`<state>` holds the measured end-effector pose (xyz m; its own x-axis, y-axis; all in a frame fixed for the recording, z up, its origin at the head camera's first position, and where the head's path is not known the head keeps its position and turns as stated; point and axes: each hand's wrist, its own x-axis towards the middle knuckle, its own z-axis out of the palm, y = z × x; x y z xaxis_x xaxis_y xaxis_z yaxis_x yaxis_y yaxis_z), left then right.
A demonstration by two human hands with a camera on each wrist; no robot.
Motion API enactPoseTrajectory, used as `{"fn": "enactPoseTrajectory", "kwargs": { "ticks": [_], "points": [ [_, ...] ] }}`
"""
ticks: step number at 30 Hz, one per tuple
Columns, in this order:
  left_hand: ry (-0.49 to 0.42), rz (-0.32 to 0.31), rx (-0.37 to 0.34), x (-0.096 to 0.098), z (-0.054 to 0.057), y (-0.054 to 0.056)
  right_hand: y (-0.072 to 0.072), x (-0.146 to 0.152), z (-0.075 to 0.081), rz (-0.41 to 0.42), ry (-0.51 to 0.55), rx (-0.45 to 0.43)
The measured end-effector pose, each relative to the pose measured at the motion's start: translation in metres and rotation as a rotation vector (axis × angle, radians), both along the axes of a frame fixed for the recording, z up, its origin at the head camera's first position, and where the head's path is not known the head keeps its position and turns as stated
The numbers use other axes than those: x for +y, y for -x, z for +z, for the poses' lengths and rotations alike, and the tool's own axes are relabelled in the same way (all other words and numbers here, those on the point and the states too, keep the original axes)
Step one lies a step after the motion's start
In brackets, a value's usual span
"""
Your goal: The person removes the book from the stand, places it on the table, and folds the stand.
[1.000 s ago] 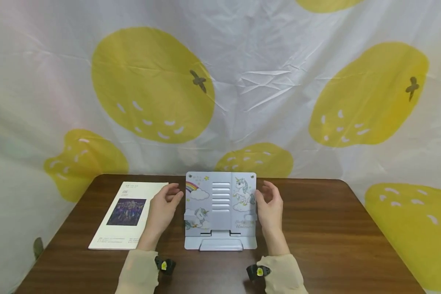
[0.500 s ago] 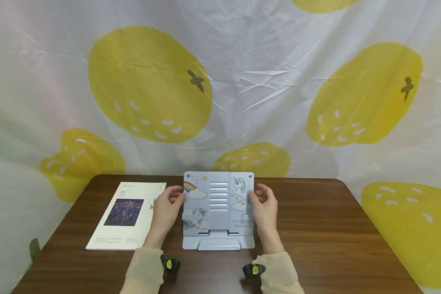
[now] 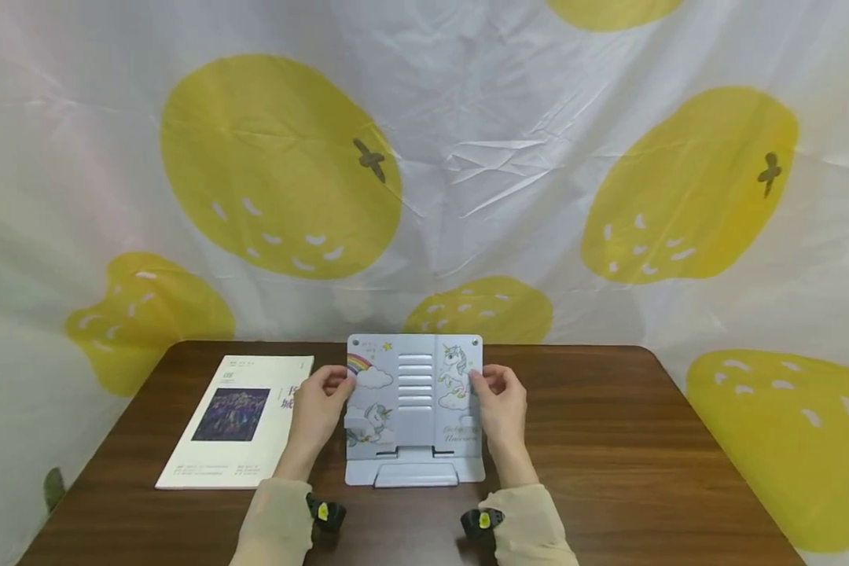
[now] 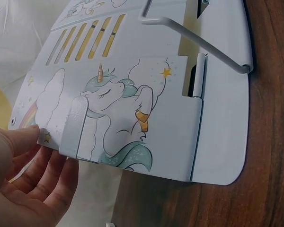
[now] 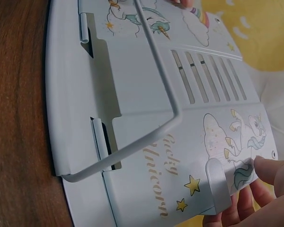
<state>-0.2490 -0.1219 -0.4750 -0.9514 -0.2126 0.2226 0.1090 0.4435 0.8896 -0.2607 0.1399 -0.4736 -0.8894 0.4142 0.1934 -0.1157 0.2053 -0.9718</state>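
A pale metal book stand [image 3: 414,428] with unicorn, rainbow and cloud prints stands tilted up on its base in the head view. My left hand [image 3: 318,409] pinches its left edge, thumb on the printed face and fingers behind. On the opposite edge, my right hand [image 3: 504,405] grips in the same way. The left wrist view shows the left thumb [image 4: 26,137] by the rainbow, just above a side page clip [image 4: 75,127]. Beside the other page clip [image 5: 218,187], the right thumb [image 5: 270,170] presses the panel in the right wrist view. A wire bar [image 5: 156,61] crosses the stand's lower front.
A white book [image 3: 184,456] with a dark picture on its cover lies left of the stand, partly covered by the left hand. The brown wooden table [image 3: 608,456] extends to the right. A lemon-patterned curtain [image 3: 467,204] hangs behind.
Both hands have moved in from beside the stand and taken hold of its left and right edges. The whole head view has shifted slightly; the book stays put on the table.
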Motion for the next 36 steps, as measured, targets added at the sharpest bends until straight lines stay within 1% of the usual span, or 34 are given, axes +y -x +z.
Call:
{"fn": "enactPoseTrajectory", "kwargs": {
  "ticks": [4,11,17,24,27,31,36],
  "points": [
    [0.008,0.01,-0.017,-0.001,-0.002,-0.001,0.0,-0.002,-0.003,-0.002,-0.006,-0.021],
    [0.004,0.007,-0.016,0.0,-0.001,-0.002,0.0,-0.001,-0.001,-0.008,-0.029,-0.045],
    [0.0,0.001,-0.004,0.001,0.001,-0.003,0.001,0.0,0.0,-0.001,-0.046,-0.053],
    [0.003,-0.009,-0.022,0.002,0.004,-0.005,0.005,0.001,0.003,-0.008,-0.09,-0.047],
    [-0.005,-0.022,-0.019,0.002,0.005,-0.005,0.008,0.001,0.006,-0.012,-0.103,-0.04],
    [-0.028,-0.03,-0.024,0.0,0.004,-0.009,0.013,-0.001,0.006,0.011,-0.125,-0.054],
    [-0.066,-0.045,-0.037,0.0,0.003,-0.019,0.017,-0.002,0.007,0.036,-0.156,-0.062]
  ]
}}
